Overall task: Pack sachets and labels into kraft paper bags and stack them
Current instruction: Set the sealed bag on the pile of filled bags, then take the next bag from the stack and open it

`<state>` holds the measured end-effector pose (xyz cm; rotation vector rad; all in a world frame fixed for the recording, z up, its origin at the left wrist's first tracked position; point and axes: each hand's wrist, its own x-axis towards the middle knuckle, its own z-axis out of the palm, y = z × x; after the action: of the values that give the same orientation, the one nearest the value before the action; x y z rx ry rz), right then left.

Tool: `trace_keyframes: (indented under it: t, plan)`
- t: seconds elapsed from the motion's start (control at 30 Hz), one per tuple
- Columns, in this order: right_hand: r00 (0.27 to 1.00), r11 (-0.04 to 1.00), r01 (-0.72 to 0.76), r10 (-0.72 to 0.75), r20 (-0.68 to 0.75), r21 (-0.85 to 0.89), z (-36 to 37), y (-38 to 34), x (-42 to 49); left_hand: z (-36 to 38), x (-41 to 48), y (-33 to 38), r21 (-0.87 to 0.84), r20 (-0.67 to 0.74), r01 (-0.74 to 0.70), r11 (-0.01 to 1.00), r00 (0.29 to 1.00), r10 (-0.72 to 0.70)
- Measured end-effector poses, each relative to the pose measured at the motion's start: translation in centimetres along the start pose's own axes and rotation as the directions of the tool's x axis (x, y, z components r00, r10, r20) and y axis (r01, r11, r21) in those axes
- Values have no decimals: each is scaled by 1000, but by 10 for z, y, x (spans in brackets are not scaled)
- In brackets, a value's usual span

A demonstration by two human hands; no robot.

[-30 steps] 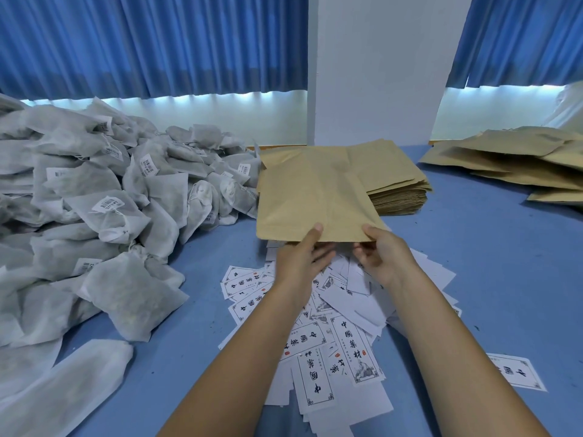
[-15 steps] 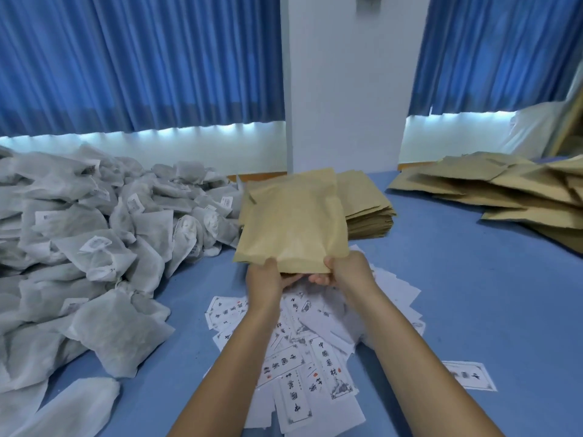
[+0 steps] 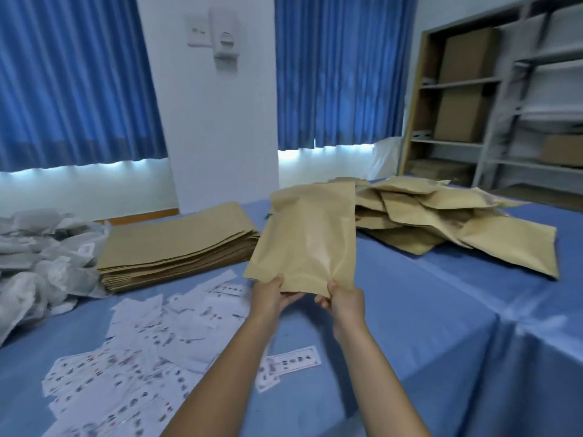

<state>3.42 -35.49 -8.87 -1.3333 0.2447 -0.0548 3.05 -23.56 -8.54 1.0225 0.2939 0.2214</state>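
Both hands pinch the near short edge of one kraft bag (image 3: 306,241). The left hand (image 3: 271,298) takes the corner at 7 o'clock, thumb on top and fingers curled beneath. The right hand (image 3: 344,302) takes the corner at 5 o'clock the same way. The bag is puffed and held above the blue table (image 3: 426,326). Its long axis runs from the hands at 6 o'clock away to 12, leaning a little toward 1, with the far end raised.

Half a second ago the bag hung in front of the flat stack of empty bags (image 3: 176,244), above the labels (image 3: 142,342). Now it sits to the right of that stack, and its far end overlaps the loose heap of filled bags (image 3: 441,216) at 2 o'clock.

The flat stack lies at 10 o'clock, with white sachets (image 3: 38,257) beyond it at 9. The labels spread at 8 o'clock, and a single label (image 3: 293,362) lies between the forearms. A shelf unit (image 3: 473,105) with cardboard boxes stands at 1 o'clock.
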Motion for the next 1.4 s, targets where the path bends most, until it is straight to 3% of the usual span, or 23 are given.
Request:
trace_keyframes:
  t: [0.13, 0.23, 0.47, 0.53, 0.6, 0.67, 0.8, 0.9, 1.03, 1.1, 1.17, 1.23, 1.33, 1.4]
  plan:
    - [993, 993, -15, 29, -118, 118, -49, 0, 21, 47, 1, -24, 189, 73, 62, 980, 994, -77]
    - [984, 973, -3, 44, -173, 233, -71, -10, 38, 78, 7, -32, 298, 71, 28, 954, 996, -51]
    - [971, 849, 56, 76, -227, 525, -112, -72, 88, 185, 21, -28, 199, 219, -22, 980, 975, -23]
    - [973, 791, 102, 49, -228, 604, -124, -96, 104, 215, 22, -27, 128, 295, 24, 991, 953, -62]
    - [981, 693, 131, 13, -194, 709, -135, -117, 121, 238, 19, -28, 151, 426, 44, 988, 899, -105]
    - [992, 658, 108, -27, -120, 745, -142, -127, 135, 251, 16, -34, 315, 473, -40, 948, 873, -120]
    - [995, 815, -71, 16, 99, 576, -135, -108, 144, 242, 18, -51, 496, 423, -161, 853, 903, -76]
    - [997, 820, -39, -4, 73, 571, -111, -81, 140, 221, 32, -53, 664, 457, -338, 667, 889, -4]
    - [975, 839, -154, 43, 219, 522, -61, -52, 120, 171, 43, -44, 765, 568, -569, 301, 817, 99]
    - [967, 835, -196, 78, 243, 514, -36, -40, 112, 133, 54, -28, 805, 542, -586, 93, 790, 287]
    - [961, 831, -226, 105, 255, 508, -15, -24, 105, 84, 72, 0, 865, 498, -455, -211, 725, 476]
    - [949, 849, -269, 154, 275, 454, 3, -9, 97, 25, 89, 32, 892, 385, -154, -426, 753, 534]
    - [927, 853, -321, 194, 319, 412, 29, 12, 82, -61, 102, 68, 839, 80, 214, -501, 861, 503]
    - [916, 858, -338, 205, 344, 387, 47, 22, 74, -101, 103, 75, 825, 2, 233, -514, 910, 414]
